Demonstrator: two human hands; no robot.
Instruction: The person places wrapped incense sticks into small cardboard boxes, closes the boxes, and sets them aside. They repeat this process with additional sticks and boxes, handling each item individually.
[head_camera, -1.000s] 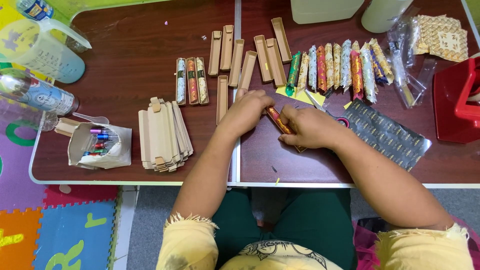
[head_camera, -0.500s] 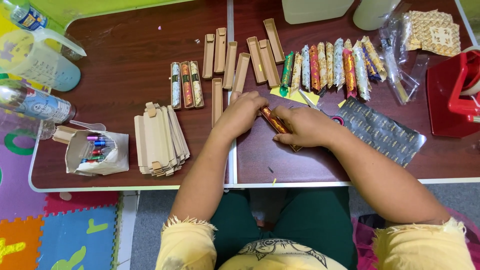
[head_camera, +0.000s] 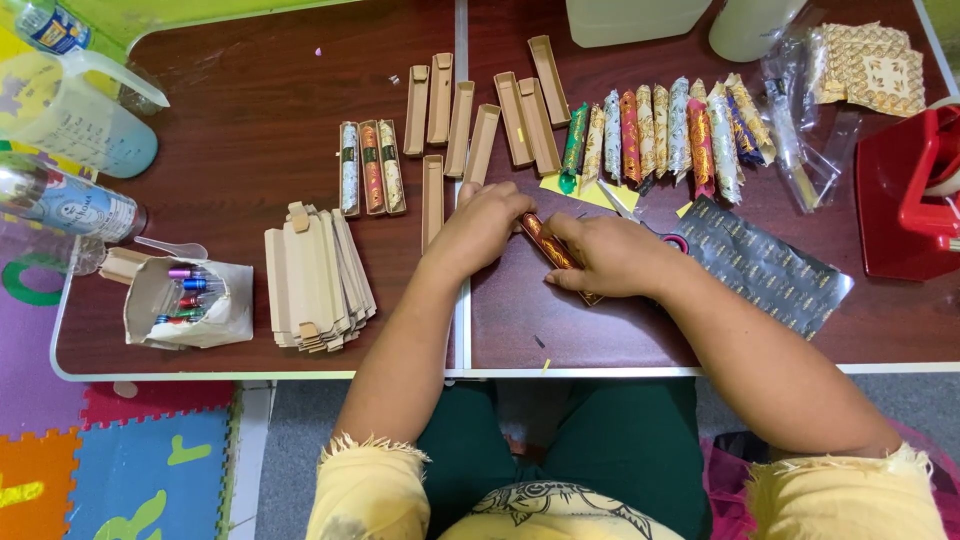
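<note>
Near the middle of the table (head_camera: 260, 150), both hands work on one small stick wrapped in red and gold foil (head_camera: 548, 243). The left hand (head_camera: 480, 228) has its fingers curled down over the stick's far end, pinching it against the table; the right hand (head_camera: 610, 258) covers the near end, thumb and fingers pressed together around it. The stick looks light and stiff at its core, while the shiny wrap is thin, likely slippery, and would crease or tear under a hard squeeze. The safest hold seems to be at the two ends, leaving the patterned middle bare. To the far right lies a row of wrapped sticks (head_camera: 660, 135); open tan boxes (head_camera: 470, 115) sit farther left, and a stack of flat box sleeves (head_camera: 315, 280) nearer on the left.
</note>
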